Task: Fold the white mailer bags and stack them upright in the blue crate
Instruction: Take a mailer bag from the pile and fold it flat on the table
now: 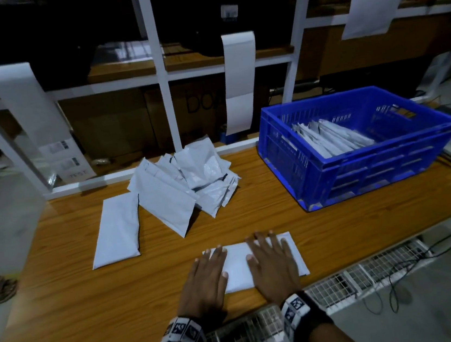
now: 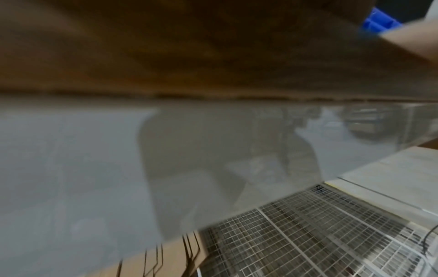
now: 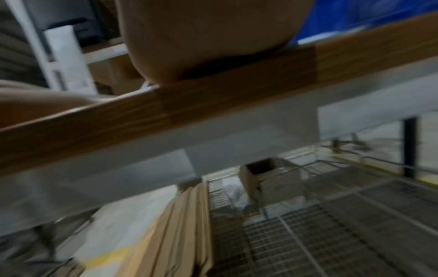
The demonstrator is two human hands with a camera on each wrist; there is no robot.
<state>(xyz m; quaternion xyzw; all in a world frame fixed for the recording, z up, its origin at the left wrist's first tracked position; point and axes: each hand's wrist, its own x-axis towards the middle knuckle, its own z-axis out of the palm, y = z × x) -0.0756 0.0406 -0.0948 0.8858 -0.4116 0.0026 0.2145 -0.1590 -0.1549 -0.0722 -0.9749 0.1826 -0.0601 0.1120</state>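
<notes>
A folded white mailer bag [image 1: 239, 268] lies flat near the table's front edge. My left hand [image 1: 207, 275] presses its left part with straight fingers, and my right hand [image 1: 272, 261] presses its right part the same way. A loose pile of white mailer bags [image 1: 191, 180] sits at the back middle of the table, with one single bag [image 1: 118, 229] lying to its left. The blue crate [image 1: 360, 165] stands at the right, holding several folded bags [image 1: 331, 138] leaning upright. Both wrist views are blurred; the right wrist view shows my palm [image 3: 208, 37] on the table's edge.
The wooden table [image 1: 252, 213] has a white frame rail [image 1: 106, 179] along its back, with paper strips [image 1: 239, 81] hanging from it. A wire mesh shelf [image 1: 359, 276] and cables [image 1: 416, 255] lie below the front right edge. Cardboard sheets [image 3: 175, 234] stand under the table.
</notes>
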